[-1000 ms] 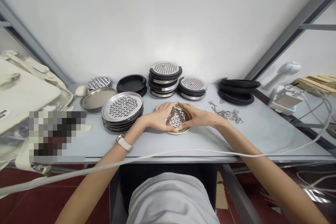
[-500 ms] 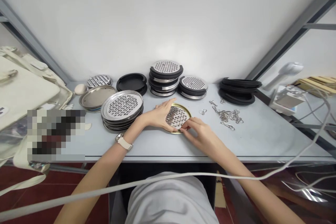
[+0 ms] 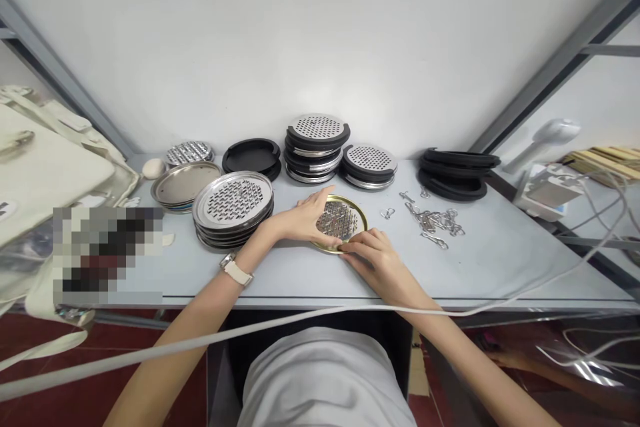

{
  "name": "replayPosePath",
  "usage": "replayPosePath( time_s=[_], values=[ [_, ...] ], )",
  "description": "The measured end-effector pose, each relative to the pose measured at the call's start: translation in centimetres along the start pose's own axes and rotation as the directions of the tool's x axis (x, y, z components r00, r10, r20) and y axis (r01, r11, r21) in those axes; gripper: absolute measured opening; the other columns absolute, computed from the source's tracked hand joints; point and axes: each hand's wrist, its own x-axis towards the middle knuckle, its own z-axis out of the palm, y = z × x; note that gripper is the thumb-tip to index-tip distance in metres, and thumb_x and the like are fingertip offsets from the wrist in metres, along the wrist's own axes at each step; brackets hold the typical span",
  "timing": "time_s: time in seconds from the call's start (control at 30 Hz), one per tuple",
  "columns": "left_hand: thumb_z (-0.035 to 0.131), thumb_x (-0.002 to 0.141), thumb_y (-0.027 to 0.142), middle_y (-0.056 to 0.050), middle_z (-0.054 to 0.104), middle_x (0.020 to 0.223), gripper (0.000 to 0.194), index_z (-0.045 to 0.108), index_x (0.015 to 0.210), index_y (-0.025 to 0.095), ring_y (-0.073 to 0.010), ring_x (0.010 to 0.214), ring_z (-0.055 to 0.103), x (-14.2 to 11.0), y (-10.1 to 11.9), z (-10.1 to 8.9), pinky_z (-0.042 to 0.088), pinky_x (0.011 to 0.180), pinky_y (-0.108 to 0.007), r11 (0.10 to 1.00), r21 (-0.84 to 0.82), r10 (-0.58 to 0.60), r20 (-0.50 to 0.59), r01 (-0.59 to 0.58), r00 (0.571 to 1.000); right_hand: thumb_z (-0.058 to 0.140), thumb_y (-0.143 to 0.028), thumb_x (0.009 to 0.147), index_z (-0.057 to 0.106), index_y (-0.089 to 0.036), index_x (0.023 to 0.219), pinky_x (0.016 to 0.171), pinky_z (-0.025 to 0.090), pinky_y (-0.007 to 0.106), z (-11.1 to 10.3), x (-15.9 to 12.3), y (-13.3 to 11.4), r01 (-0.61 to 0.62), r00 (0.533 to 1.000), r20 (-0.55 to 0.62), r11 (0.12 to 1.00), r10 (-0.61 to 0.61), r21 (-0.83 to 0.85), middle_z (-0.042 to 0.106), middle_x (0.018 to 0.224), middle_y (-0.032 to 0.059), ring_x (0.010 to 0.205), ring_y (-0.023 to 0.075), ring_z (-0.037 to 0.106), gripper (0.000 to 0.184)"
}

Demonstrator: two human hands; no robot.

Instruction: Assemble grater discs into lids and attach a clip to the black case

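A shallow round metal tray (image 3: 341, 219) with a gold rim and a pierced silver plate inside it lies on the table before me. My left hand (image 3: 305, 219) is wrapped round its left side, the thumb along the near edge and the fingers toward the far edge. My right hand (image 3: 373, 252) pinches at the near right part of the rim, fingertips beside the left thumb. Whether a small part is also between those fingertips is hidden. To the left rises a stack of pierced silver discs (image 3: 233, 200) in dark trays.
Metal snap hooks (image 3: 435, 221) lie loosely at right. Behind are black-edged stacks (image 3: 319, 127), another pierced lid (image 3: 370, 158), black trays (image 3: 250, 155) and black rings (image 3: 453, 183). Plain metal lids (image 3: 185, 181) are at left, near a cream bag (image 3: 45, 167). A white cable (image 3: 300, 313) crosses before me.
My right fingertips have moved slightly left along the near rim, up to my left thumb. My left hand keeps its hold. The white cable now hangs higher across the view.
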Motion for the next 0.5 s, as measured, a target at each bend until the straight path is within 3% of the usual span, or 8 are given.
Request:
replayPosePath(
  time_s=[0.5],
  values=[
    [0.071, 0.063, 0.053, -0.019, 0.025, 0.147, 0.113, 0.002, 0.145, 0.016, -0.0368, 0.136, 0.022, -0.01, 0.26, -0.12, 0.025, 0.108, -0.051, 0.999, -0.036, -0.032, -0.011, 0.031, 0.999, 0.042, -0.024, 0.094, 0.055, -0.021, 0.093, 0.078, 0.043, 0.041, 0.43, 0.21, 0.23, 0.004, 1.000, 0.000, 1.000, -0.004, -0.024, 0.058, 0.088, 0.0082, 0.084, 0.0225, 0.049, 0.013]
  ],
)
